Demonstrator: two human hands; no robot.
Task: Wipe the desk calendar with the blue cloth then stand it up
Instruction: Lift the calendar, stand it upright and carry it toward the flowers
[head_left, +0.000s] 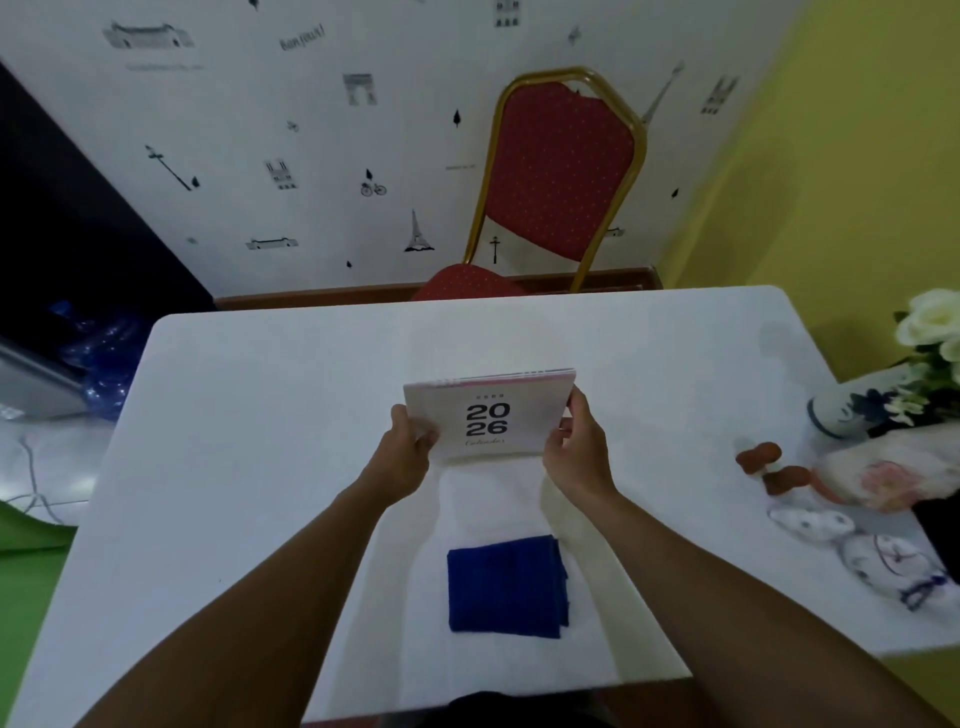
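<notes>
The desk calendar (488, 415), white with a pink top edge and "2026" in black, is held at the middle of the white table (234, 415), its cover facing me. My left hand (410, 441) grips its left edge and my right hand (576, 447) grips its right edge. I cannot tell whether its lower edge touches the table. A folded blue cloth (506, 584) lies flat on the table near the front edge, between my forearms and apart from both hands.
A red chair with a gold frame (556, 171) stands behind the table's far edge. At the right are a vase of white flowers (930, 332), small brown figurines (769, 462) and white ceramic pieces (857, 551). A laptop (31, 384) sits off the table at the left.
</notes>
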